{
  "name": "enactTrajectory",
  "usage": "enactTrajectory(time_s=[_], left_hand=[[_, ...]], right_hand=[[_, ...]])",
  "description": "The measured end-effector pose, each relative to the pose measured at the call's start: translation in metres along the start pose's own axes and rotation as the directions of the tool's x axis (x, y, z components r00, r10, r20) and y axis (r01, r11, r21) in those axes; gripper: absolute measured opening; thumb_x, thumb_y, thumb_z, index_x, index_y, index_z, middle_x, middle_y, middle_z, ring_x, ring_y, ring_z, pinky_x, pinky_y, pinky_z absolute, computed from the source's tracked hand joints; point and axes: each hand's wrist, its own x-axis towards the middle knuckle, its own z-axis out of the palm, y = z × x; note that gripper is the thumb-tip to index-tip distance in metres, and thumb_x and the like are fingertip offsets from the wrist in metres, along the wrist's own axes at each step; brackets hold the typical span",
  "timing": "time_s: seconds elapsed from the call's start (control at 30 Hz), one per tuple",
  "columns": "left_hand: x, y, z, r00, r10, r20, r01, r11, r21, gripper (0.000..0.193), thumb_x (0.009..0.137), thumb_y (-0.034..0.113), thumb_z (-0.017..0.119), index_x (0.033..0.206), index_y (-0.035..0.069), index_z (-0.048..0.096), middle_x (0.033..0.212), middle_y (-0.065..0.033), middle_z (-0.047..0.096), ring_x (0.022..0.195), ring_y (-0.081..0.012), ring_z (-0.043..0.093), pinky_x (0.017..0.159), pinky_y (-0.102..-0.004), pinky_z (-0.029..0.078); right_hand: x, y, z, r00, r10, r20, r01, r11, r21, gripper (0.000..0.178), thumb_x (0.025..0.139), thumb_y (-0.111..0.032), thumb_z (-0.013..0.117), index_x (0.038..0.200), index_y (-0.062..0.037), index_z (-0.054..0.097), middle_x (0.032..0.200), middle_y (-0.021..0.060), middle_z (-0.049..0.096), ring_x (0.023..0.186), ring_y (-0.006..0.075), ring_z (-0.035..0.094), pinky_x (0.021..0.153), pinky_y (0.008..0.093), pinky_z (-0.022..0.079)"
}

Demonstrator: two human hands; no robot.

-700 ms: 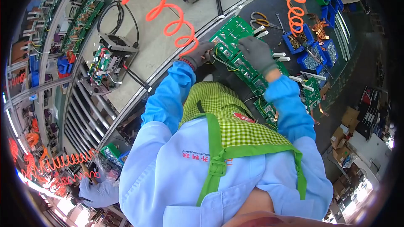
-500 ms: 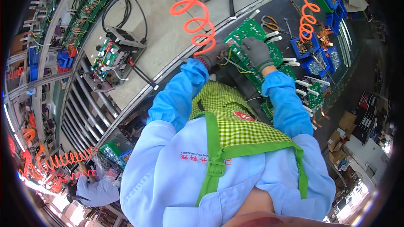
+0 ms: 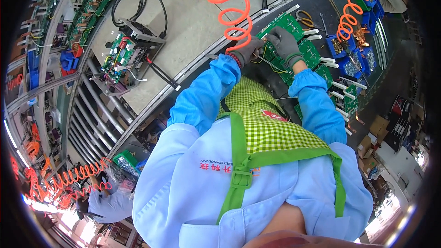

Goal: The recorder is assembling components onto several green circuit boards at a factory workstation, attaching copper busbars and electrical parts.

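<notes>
Both my hands wear grey gloves and meet at the left edge of a green circuit board [image 3: 308,51] with white posts along its right side. My left hand [image 3: 248,50] is closed at that edge, and its grip is partly hidden. With bent, bunched fingers, my right hand [image 3: 284,44] reaches over the board to a small copper-coloured part [image 3: 265,39] beside the left fingertips. What either hand pinches is too small to make out. Thin yellow and white wires [image 3: 271,65] run below the hands. An orange coiled hose [image 3: 237,18] hangs down to my left wrist.
Pliers [image 3: 304,19] and blue bins of small metal parts [image 3: 353,65] lie beyond the board. A second orange coil [image 3: 350,11] hangs there. Leftward, a cabled circuit assembly [image 3: 124,57] sits on the grey conveyor surface [image 3: 183,23], near metal rollers [image 3: 98,105]. Another person [image 3: 108,204] is at lower left.
The whole view has shifted, with the bench appearing further right and higher. My right hand has moved left across the board toward my left fingertips, its fingers more bunched. My left hand stays at the edge.
</notes>
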Motion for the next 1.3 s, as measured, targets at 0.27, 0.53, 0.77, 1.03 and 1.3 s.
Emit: enactTrajectory(time_s=[0.27, 0.53, 0.77, 1.03, 1.3], left_hand=[[0.004, -0.003, -0.004, 1.0, 0.026, 0.002, -0.026, 0.997, 0.067, 0.01, 0.084, 0.013, 0.057, 0.082, 0.004, 0.054, 0.069, -0.005, 0.052, 0.05, -0.0044, 0.044, 0.04, -0.0126, 0.033], [0.004, -0.003, -0.009, 0.995, 0.088, 0.05, -0.091, 0.993, 0.078, 0.01, 0.085, 0.012, 0.056, 0.079, 0.004, 0.055, 0.068, -0.0038, 0.052, 0.051, -0.0039, 0.045, 0.041, -0.0117, 0.035], [-0.004, 0.0, 0.004, 0.995, 0.076, -0.059, -0.071, 0.994, 0.083, 0.012, 0.086, 0.011, 0.055, 0.078, 0.003, 0.056, 0.066, -0.0027, 0.053, 0.048, -0.0034, 0.044, 0.04, -0.0124, 0.035], [0.002, -0.008, -0.001, 0.993, 0.086, -0.078, -0.083, 0.996, 0.044, 0.011, 0.083, 0.01, 0.057, 0.078, 0.001, 0.056, 0.064, -0.0048, 0.052, 0.046, -0.0045, 0.043, 0.038, -0.0121, 0.033], [0.005, -0.005, 0.001, 0.983, 0.085, -0.163, -0.072, 0.994, 0.084, 0.022, 0.083, 0.021, 0.063, 0.073, 0.003, 0.055, 0.062, -0.0042, 0.05, 0.04, -0.0069, 0.037, 0.036, -0.0179, 0.027]], right_hand=[[0.005, 0.008, 0.016, 0.999, 0.024, 0.025, -0.022, 0.997, -0.067, 0.018, 0.076, -0.02, 0.067, 0.089, -0.0066, 0.066, 0.084, 0.011, 0.064, 0.079, 0.0237, 0.061, 0.072, 0.0346, 0.048], [0.019, -0.003, 0.012, 0.973, 0.18, 0.142, -0.187, 0.982, 0.035, 0.022, 0.074, -0.021, 0.07, 0.088, -0.0057, 0.065, 0.084, 0.0088, 0.065, 0.077, 0.02, 0.062, 0.072, 0.032, 0.049], [0.029, 0.015, 0.011, 0.961, 0.169, 0.22, -0.177, 0.984, 0.014, 0.031, 0.072, -0.023, 0.072, 0.098, -0.0069, 0.065, 0.082, 0.0067, 0.065, 0.074, 0.0162, 0.061, 0.068, 0.0296, 0.049], [0.013, 0.014, -0.021, 0.946, 0.195, 0.259, -0.3, 0.829, 0.472, 0.026, 0.082, -0.023, 0.066, 0.1, -0.0042, 0.063, 0.085, 0.0003, 0.062, 0.068, 0.0106, 0.054, 0.059, 0.0251, 0.045], [-0.02, 0.012, -0.012, 0.992, -0.124, 0.009, 0.121, 0.94, -0.318, 0.023, 0.077, -0.016, 0.063, 0.099, -0.0103, 0.062, 0.099, 0.0144, 0.06, 0.089, 0.0333, 0.059, 0.076, 0.0412, 0.048]])
